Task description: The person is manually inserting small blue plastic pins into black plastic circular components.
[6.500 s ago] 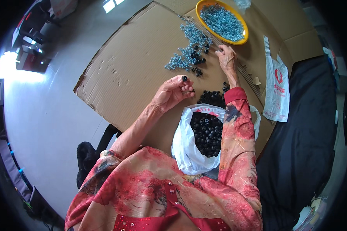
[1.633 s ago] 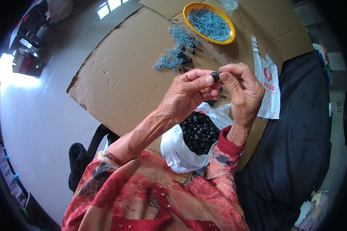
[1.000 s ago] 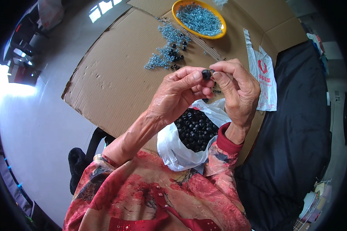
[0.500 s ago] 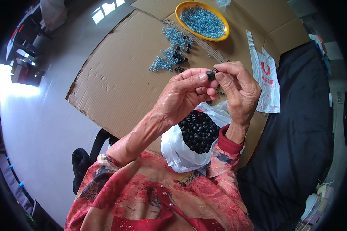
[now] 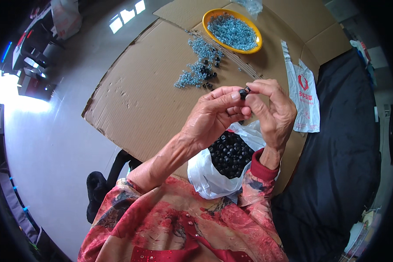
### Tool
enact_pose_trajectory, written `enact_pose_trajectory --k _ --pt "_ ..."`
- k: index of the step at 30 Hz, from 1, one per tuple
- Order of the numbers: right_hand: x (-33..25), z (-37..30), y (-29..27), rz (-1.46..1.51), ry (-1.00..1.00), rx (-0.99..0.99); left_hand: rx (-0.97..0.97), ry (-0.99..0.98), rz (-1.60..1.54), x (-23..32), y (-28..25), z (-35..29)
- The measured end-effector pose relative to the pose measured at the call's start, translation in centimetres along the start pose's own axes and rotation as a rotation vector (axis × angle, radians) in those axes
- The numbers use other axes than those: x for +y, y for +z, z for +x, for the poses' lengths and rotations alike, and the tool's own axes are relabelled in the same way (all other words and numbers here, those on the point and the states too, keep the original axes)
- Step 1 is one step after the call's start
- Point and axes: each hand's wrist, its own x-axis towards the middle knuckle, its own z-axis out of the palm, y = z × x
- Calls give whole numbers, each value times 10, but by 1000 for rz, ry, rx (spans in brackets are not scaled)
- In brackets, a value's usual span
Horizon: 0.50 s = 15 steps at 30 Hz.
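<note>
Both hands meet above a cardboard sheet, fingertips nearly touching. My left hand [image 5: 205,113] pinches a small black round knob-like part [image 5: 243,94] between thumb and forefinger, its other fingers curled beneath. Against that part, my right hand [image 5: 276,109] is closed with thumb and forefinger on a smaller dark piece [image 5: 247,89], too small to make out its kind. Below the hands, an opened white plastic bag [image 5: 201,174] is full of similar black round parts [image 5: 231,155].
On the cardboard [image 5: 131,83] lie a pile of small blue-grey metallic pieces [image 5: 191,78] with several black parts, and thin pale rods [image 5: 242,64]. A yellow bowl [image 5: 260,43] of blue-grey pieces stands at the far side. To the right are a flat white bag [image 5: 308,118] and black cloth [image 5: 340,139].
The whole view has shifted slightly, so everything sits a little lower and farther right. My right thumb and forefinger have turned slightly around the small piece; both hands keep their pinch.
</note>
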Motion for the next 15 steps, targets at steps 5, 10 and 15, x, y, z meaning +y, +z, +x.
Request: enact_pose_trajectory --k 5,10,15 --pt "2 -5 7 -236 -171 17 10 10 48 -2 -3 0" --pt "8 -5 10 -270 -205 45 46 -1 -12 -2 -2 1" --pt "10 -8 11 -286 -197 45 14 -4 -9 -5 -11 4"
